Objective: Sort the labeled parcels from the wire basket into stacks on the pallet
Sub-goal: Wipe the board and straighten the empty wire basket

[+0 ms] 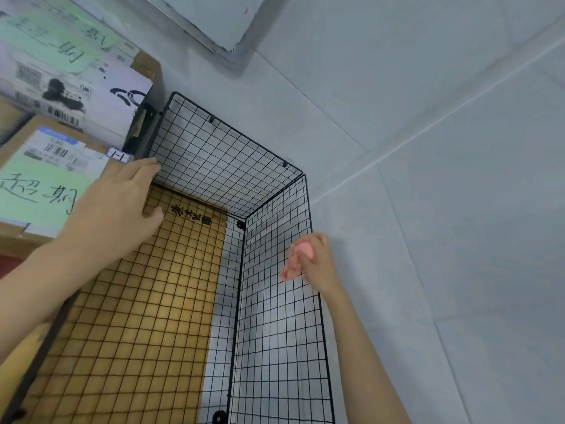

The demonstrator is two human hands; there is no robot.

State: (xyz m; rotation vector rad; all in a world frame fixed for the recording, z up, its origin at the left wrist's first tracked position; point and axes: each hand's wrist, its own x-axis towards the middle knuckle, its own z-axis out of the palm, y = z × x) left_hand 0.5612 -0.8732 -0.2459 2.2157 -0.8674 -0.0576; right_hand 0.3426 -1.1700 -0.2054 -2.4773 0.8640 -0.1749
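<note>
Reaching over wire basket point(232, 166): left hand point(113, 206) open, fingers spread, resting at basket's left rim beside stacked parcels point(52, 179). Right hand point(312, 258) outside right mesh wall, curled, empty as far as visible. Basket holds flat brown carton point(137, 301) under mesh floor or on it, cannot tell which. Parcels: cardboard, stiff, paper labels slick; likely light to moderate. Suggest grip on opposite edges, not on labels.

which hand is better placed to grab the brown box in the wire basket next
Left. The left hand is open, over the brown box inside the wire basket; the right hand is outside the mesh.
</note>
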